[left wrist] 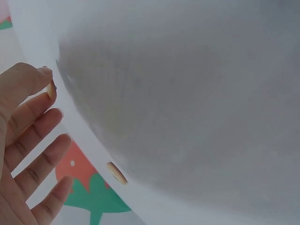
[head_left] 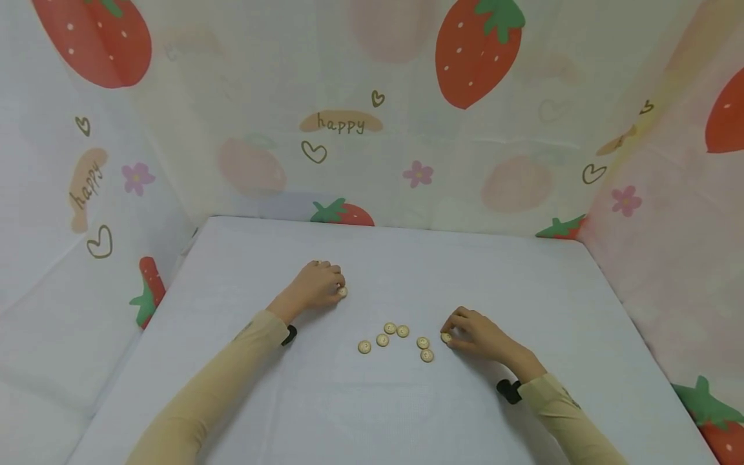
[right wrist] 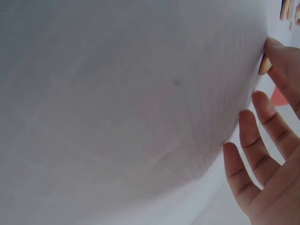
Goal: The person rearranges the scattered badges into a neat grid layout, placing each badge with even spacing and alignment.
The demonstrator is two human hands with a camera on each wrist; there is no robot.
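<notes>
My left hand (head_left: 316, 284) is at the left of the table's middle, pinching a round wooden button (head_left: 343, 292) between thumb and index finger. In the left wrist view this button (left wrist: 51, 89) stands on edge between the fingertips, and the other fingers are spread. Another button (left wrist: 117, 173) lies on the cloth past those fingers. Farther right, my right hand (head_left: 479, 332) pinches a wooden button (head_left: 445, 337) low at the tabletop. In the right wrist view, thumb and index finger hold that button (right wrist: 265, 64) at its edge.
Several matching buttons (head_left: 390, 328) lie loosely between the hands, two of them (head_left: 427, 355) close by the right hand. A white cloth covers the table (head_left: 372, 413). Curtains with strawberry prints (head_left: 479, 51) enclose its back and sides.
</notes>
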